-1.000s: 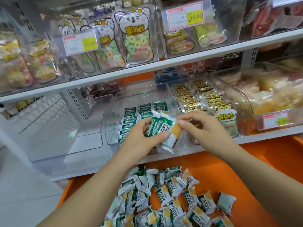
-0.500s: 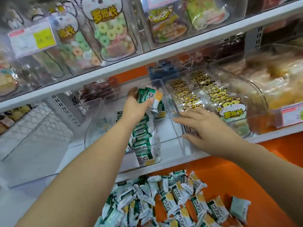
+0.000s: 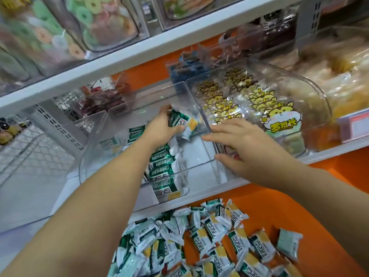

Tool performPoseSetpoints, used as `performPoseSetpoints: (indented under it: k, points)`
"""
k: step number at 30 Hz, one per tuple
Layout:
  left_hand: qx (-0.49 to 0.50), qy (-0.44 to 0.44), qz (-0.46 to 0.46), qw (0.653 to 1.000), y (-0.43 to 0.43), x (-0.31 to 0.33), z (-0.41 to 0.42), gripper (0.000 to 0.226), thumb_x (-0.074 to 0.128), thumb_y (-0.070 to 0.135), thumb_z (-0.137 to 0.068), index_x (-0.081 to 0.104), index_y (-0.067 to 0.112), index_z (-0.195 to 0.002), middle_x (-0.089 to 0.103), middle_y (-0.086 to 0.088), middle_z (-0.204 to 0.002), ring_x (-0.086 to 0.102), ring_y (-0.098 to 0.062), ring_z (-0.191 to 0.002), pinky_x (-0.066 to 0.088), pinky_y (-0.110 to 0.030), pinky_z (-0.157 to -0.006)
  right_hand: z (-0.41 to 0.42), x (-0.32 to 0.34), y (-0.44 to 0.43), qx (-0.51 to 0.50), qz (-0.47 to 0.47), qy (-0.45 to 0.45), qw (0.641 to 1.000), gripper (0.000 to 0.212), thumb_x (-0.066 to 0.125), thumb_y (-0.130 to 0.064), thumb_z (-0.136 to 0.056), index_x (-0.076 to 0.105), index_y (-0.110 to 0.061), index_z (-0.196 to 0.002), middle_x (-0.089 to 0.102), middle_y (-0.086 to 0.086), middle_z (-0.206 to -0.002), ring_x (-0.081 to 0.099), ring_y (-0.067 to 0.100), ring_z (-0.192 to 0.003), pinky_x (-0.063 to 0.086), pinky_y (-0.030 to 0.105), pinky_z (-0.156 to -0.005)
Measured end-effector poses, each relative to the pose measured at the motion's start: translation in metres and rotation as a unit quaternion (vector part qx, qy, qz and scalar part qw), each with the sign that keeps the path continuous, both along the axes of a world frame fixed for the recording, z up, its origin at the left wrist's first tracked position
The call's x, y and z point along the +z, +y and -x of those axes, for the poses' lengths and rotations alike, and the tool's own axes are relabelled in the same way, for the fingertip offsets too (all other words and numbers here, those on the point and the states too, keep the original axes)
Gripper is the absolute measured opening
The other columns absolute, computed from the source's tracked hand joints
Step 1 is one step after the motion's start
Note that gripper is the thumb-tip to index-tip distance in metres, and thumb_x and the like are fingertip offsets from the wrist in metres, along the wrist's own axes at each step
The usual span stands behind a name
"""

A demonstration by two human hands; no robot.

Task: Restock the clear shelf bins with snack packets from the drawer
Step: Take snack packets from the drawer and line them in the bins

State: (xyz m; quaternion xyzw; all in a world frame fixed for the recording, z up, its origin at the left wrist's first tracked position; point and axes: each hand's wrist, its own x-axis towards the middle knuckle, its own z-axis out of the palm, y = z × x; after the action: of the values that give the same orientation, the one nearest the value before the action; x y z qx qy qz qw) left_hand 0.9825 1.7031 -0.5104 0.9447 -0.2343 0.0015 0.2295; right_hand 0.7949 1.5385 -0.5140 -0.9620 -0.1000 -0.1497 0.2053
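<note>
My left hand reaches deep into the clear shelf bin and is shut on a few green, white and yellow snack packets, held above a standing row of the same packets in the bin. My right hand rests with fingers spread on the bin's right front corner, holding nothing. Below, the orange drawer holds a loose heap of several matching packets.
To the right stands a clear bin of yellow cartoon-print bags. Further right is a bin of pale snacks. Behind are red sweets and blue packs. An upper white shelf carries ring-candy bags.
My left hand has carried the packets from above the drawer up and into the back of the bin. My right hand let go of them and moved onto the bin's right corner.
</note>
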Motion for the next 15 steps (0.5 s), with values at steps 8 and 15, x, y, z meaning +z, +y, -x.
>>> performPoseSetpoints:
  k: [8, 15]
  points:
    - [-0.054, -0.060, -0.205, 0.975, -0.020, -0.018, -0.011, 0.065, 0.066, 0.023, -0.087, 0.033, 0.015, -0.142, 0.049, -0.012, -0.141, 0.048, -0.032, -0.126, 0.035, -0.047, -0.106, 0.000, -0.003, 0.000, 0.011, -0.001, -0.002, 1.000, 0.051, 0.055, -0.036, -0.094, 0.038, -0.040, -0.141, 0.033, -0.015, -0.150, 0.021, 0.011, -0.140, 0.017, 0.031, -0.115]
    - [0.006, -0.132, -0.300, 0.945, -0.022, -0.019, -0.011, 0.060, 0.062, 0.043, -0.087, 0.041, 0.028, -0.142, 0.037, -0.011, -0.139, 0.035, -0.035, -0.128, 0.029, -0.051, -0.106, -0.002, -0.004, 0.001, 0.011, -0.010, -0.008, 1.000, 0.051, 0.056, -0.035, -0.093, 0.038, -0.040, -0.141, 0.034, -0.015, -0.150, 0.022, 0.010, -0.140, 0.016, 0.026, -0.114]
